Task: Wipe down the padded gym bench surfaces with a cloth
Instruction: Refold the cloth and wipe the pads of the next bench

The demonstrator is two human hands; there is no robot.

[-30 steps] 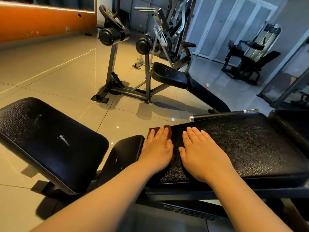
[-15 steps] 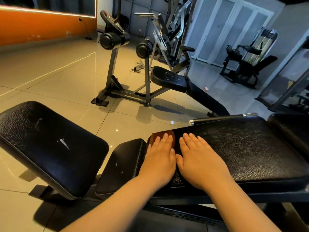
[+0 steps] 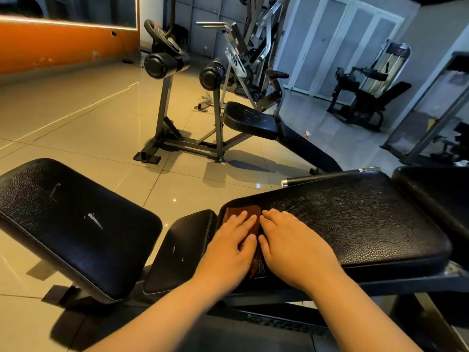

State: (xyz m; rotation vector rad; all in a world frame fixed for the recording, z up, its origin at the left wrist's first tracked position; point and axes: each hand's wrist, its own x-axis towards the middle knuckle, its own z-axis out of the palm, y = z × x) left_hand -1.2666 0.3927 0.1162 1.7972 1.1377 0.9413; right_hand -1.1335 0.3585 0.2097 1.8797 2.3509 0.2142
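Both hands have slid a little back toward the person along the bench pad (image 3: pixel 355 219), so more of the brown cloth (image 3: pixel 243 215) now shows beyond the fingertips. The left hand (image 3: pixel 228 250) lies flat on the cloth with its fingers straight and slightly spread, pressing it against the pad's left end. The right hand (image 3: pixel 291 247) lies flat beside it, fingers straight and close together, palm down on the black leather. Whether its edge rests on the cloth cannot be told. A strip of cloth shows between the two hands, reaching the pad's near edge. A small black pad (image 3: pixel 182 247) sits just left of the cloth, and a larger tilted pad (image 3: pixel 63 217) lies further left. A metal bar (image 3: pixel 330 175) lies along the pad's far edge, above the tiled floor (image 3: pixel 76 118).
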